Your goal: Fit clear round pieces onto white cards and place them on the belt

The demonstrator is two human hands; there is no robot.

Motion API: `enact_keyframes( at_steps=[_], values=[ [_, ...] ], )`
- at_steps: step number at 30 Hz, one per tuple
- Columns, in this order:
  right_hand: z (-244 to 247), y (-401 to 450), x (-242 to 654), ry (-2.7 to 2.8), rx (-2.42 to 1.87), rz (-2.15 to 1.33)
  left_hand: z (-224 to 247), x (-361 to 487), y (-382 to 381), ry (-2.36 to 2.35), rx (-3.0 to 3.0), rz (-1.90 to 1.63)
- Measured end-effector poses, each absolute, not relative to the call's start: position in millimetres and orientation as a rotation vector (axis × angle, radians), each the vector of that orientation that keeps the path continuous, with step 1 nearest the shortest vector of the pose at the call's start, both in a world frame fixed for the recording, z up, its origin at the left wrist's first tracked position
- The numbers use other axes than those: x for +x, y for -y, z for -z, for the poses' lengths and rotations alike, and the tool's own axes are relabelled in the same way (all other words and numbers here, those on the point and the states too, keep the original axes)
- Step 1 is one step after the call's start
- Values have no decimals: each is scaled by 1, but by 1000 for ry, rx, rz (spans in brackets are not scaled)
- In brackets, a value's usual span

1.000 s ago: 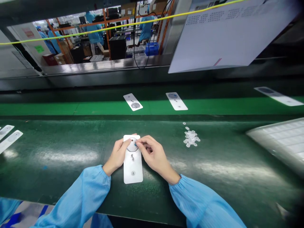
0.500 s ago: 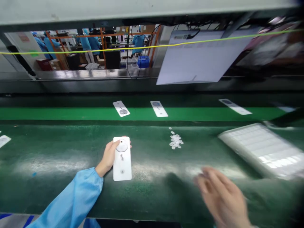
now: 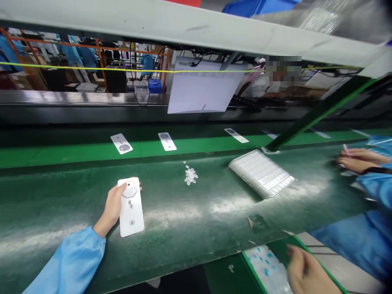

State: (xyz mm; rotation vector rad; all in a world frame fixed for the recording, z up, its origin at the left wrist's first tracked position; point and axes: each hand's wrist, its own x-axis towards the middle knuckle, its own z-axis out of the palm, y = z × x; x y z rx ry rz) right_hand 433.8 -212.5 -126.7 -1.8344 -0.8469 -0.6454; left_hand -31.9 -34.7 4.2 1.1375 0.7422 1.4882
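Note:
My left hand (image 3: 110, 206) grips a white phone back cover (image 3: 136, 214) by its upper left edge, thumb over the front and fingertips showing past the right edge. The cover stands roughly upright in view, with a round camera area at the top, a small dark mark in the middle and a small round mark below. My right hand (image 3: 308, 271) is low at the right, past the bench's front edge, above a green-rimmed bin (image 3: 255, 271) with white sheet and blue bits in it. Motion blurs its fingers, so any hold is unclear. Small clear rings (image 3: 190, 175) lie heaped on the bench.
A white compartmented tray (image 3: 263, 171) lies on the green bench (image 3: 196, 228). Several similar covers, one a white cover (image 3: 167, 141), lie along the bright green strip behind. A slanted green post (image 3: 318, 112) rises at right. A co-worker's hands (image 3: 361, 159) work at far right.
My view has turned right, so bench items appear shifted left. My right hand has gone from above the bench to beyond its front edge, over the bin. The left hand still holds the cover.

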Motion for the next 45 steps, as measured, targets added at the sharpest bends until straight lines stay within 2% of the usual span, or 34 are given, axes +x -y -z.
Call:
enact_keyframes(
  at_steps=[3, 5, 7, 11, 17, 22, 28, 32, 39, 45],
  values=[
    [69, 171, 383, 1056, -1593, 645, -4, -32, 35, -749, 1142, -1495],
    [32, 137, 346, 1282, -1457, 484, -3, -33, 35, -736, 1141, -1492],
    [1, 100, 316, 1489, -1450, 285, -3, -34, 34, -715, 1159, -1493],
    [-31, 41, 292, 1523, -1532, 185, 1, -34, 32, -699, 1213, -1512],
    [-41, 21, 293, 1490, -1593, 20, 9, -31, 27, -634, 1232, -1473],
    [-53, 33, 288, 1429, -1449, -185, 14, -30, 28, -624, 1290, -1465],
    [-40, 38, 215, 1545, -1140, -677, 13, -35, 33, -780, 1690, -1688],
    [-20, 39, 163, 1580, -992, -892, 12, -33, 36, -800, 1819, -1631],
    [-10, 44, 148, 1559, -898, -1020, 18, -27, 34, -717, 1823, -1637],
    [-15, 49, 155, 1674, -933, -996, 19, -28, 32, -732, 1886, -1584]
  ],
)
